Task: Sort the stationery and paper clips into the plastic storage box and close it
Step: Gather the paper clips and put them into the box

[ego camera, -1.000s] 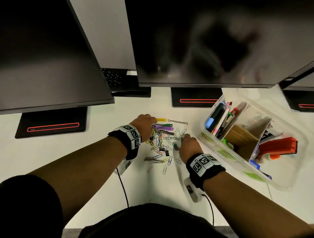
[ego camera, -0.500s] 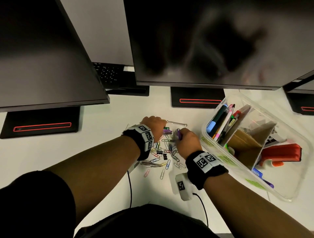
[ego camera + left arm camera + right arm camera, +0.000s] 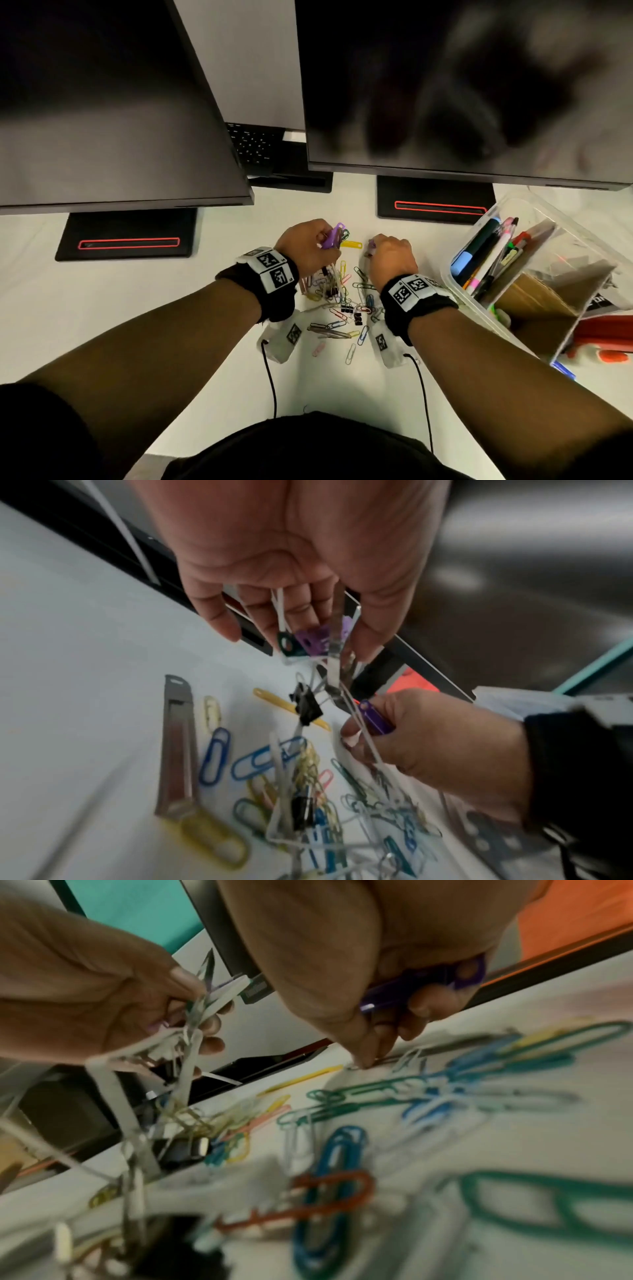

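A pile of coloured paper clips (image 3: 346, 301) with small black binder clips lies on the white desk. My left hand (image 3: 327, 240) is raised above the pile's far left and pinches a bundle of plastic fastener strips (image 3: 316, 642), purple, green and clear. A black binder clip (image 3: 306, 707) dangles tangled in that bundle. My right hand (image 3: 373, 248), at the pile's far right, grips one purple strip (image 3: 428, 984) while a fingertip (image 3: 363, 1061) touches the desk. The open clear plastic storage box (image 3: 513, 209) stands to the right with pens and markers (image 3: 486, 253) inside.
A yellow strip (image 3: 351, 244) lies between the hands and a grey strip (image 3: 176, 739) beside the clips. Two dark monitors (image 3: 445, 85) overhang the desk on black stands (image 3: 435, 202). An orange-red item (image 3: 606, 337) and a cardboard divider (image 3: 548, 294) fill the box.
Both hands left the pile's middle and moved to its far side. The left hand lifted a bundle of strips off the desk. The right hand picked up a purple strip.
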`<state>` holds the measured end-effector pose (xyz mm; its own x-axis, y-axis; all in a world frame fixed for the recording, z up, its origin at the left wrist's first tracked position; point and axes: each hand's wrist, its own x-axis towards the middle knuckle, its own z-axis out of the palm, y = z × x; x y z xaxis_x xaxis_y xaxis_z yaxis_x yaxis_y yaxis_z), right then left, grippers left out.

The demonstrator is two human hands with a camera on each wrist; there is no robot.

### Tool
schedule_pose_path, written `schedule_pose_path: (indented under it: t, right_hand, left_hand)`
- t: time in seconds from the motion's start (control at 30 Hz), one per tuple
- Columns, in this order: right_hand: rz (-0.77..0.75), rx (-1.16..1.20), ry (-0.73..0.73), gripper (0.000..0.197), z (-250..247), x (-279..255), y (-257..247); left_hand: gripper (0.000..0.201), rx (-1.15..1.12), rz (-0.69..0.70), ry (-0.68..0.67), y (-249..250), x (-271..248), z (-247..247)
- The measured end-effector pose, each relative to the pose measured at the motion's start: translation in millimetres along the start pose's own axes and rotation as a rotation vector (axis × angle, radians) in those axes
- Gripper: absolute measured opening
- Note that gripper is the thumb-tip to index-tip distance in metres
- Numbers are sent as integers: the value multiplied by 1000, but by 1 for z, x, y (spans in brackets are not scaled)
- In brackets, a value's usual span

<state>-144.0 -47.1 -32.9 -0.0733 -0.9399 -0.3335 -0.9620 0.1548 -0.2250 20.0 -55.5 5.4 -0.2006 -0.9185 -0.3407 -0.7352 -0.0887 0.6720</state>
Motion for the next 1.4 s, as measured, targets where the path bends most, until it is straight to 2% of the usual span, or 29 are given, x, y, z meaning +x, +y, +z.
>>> schedule_pose_path:
  t: [0.2,0.37,0.47,0.57,0.67,0.73,0.8,1.0,1.1,1.17,1.27,1.33,1.4]
  right_hand:
    - [36,-51,-53,28,-1,1,4]
    - [72,92,-6,33,1,-3,-1]
    - [182,88,1,41,5,-5,1]
    - [228,21,-8,32,9,-7,4]
    - [195,-67,-49,30,12,-9,6]
    - [191,-66,-46,29,13,-9,7]
    - [198,-27,-26,29,15,-10,8]
    - [123,323,92,19,-3,-14,-7]
    - [58,339,64,31,-11,-13,-18]
    - [3,316,31,43,-15,-11,-25]
    - [4,306,-48,66,-14,-7,-31]
    - [-3,260,-94,61,-10,0,-33]
    - [-48,177,-108,45,-6,7,-35]
  left_hand:
    - [19,-157,-56,80,-9,-2,-2]
    - [9,-332,-18,150,-6,-6,-9]
    - [7,-400,-7,165,-4,-7,-11]
    - [7,-536,-46,170,-2,-7,-12]
    - [16,-657,-60,150,0,-10,-15]
    - [11,-628,-61,129,-2,-12,-15]
    - [19,-579,-83,128,-6,-14,-15]
    - [5,-681,-150,30,-13,-17,-15]
    - [4,-611,-208,29,-18,-19,-13]
    - [4,-709,-244,4,-19,-19,-12]
    - [19,-749,-245,-3,-19,-22,-10]
    - [31,-658,-212,-5,-21,-24,-10]
    - [31,-614,-205,-7,-23,-26,-11]
